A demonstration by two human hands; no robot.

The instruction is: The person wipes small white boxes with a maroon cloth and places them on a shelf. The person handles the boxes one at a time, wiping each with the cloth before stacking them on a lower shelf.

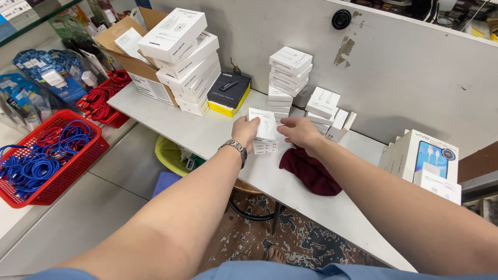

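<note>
At far left: a red basket (78, 155) of coiled blue cables (36, 163) sits on a lower counter, and a second red basket (106, 106) of red cables stands behind it; both lie well apart from the hands.
Back left of the tabletop (207, 137): a leaning stack of flat white boxes (184, 57) stands against an open cardboard carton (137, 67), with a black box on a yellow one (228, 93) just beside it.
Left hand (245, 132): its fingers are closed on the left edge of a small white box (263, 124), thumb side toward the wearer; a metal wristwatch (236, 148) is on the wrist.
Small white box: it is tilted up over a short pile of like boxes (265, 148) on the tabletop, between the two hands.
Handling, as a judgement: thin card, probably light and stiff, smooth enough to slide; corners could dent. Pinching the two long edges looks safest.
Right hand (301, 132): it lies palm down, fingers loosely spread, tips at the box's right edge; I cannot tell whether it grips or only touches.
Under the right wrist: a dark red cloth (311, 173), soft and crumpled.
At right: more white stacks (288, 78), and a larger white box with a blue picture (423, 155).
Hard to make out: the box's underside, the fingertips behind it, the pile's count, and the carton's contents.
</note>
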